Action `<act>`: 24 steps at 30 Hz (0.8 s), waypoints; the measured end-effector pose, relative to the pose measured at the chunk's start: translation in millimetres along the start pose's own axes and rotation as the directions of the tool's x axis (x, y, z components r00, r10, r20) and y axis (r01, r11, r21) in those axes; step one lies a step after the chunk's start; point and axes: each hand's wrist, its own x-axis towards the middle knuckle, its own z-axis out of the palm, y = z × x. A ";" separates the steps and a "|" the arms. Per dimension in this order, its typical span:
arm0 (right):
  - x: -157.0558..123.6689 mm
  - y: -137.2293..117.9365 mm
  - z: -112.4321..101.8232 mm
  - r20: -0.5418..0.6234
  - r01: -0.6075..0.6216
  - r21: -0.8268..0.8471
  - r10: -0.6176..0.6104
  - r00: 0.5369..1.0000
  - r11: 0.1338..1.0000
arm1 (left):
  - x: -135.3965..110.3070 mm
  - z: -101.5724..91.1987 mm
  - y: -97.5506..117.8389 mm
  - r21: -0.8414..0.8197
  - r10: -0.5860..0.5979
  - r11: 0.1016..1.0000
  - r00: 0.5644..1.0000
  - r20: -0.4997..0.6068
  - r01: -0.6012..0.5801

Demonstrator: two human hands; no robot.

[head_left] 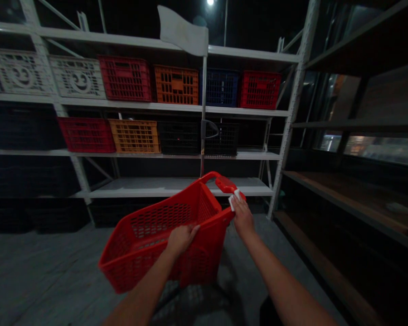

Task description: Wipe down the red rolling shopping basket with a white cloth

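Observation:
A red plastic shopping cart (pixel 204 253) stands in front of me, its basket pointing left and its handle end at the right. My left hand (pixel 182 238) is closed over the near top rim of the basket. At the handle end, my right hand (pixel 242 215) presses a folded white cloth or tissue (pixel 232 202) against the red handle (pixel 226 184). From the far side of the cart rises a thin pole (pixel 204 95) with a white flag-shaped panel (pixel 183 31) on top and a small dark loop partway down.
A white metal rack (pixel 177 107) behind the cart holds plastic crates in several colours, such as an orange crate (pixel 177 85) and a yellow crate (pixel 134 136). Shelving with brown boards (pixel 353 190) runs along the right. Grey concrete floor (pixel 47 271) lies to the left.

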 end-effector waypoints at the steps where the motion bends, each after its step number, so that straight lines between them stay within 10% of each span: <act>1: 11.1 8.6 -3.4 0.027 -0.054 -0.008 0.054 0.998 0.999 | 0.0 0.4 0.4 0.006 -0.002 1.000 1.000 -0.003 0.002; 5: 58.7 39.6 -20.8 0.125 -0.210 -0.013 0.210 0.970 0.978 | -1.6 2.4 1.3 0.019 -0.008 1.000 1.000 -0.015 0.009; 8: 85.9 50.2 -33.2 0.218 -0.097 0.032 0.087 0.972 0.995 | -4.1 2.6 -1.1 0.020 -0.001 1.000 1.000 -0.020 0.002; 15: 85.4 28.9 -45.8 0.617 0.121 0.132 -0.177 0.767 0.984 | -4.1 2.2 -9.0 0.021 -0.007 1.000 1.000 -0.011 0.007; 19: 51.0 18.2 -52.5 0.515 0.085 0.052 -0.099 0.851 0.995 | -2.0 3.3 -14.8 0.021 -0.003 1.000 1.000 -0.004 0.003; 24: -21.9 -9.0 -31.7 0.070 0.030 0.148 -0.041 0.997 0.989 | -2.2 2.3 -18.8 0.004 0.019 1.000 1.000 0.020 -0.020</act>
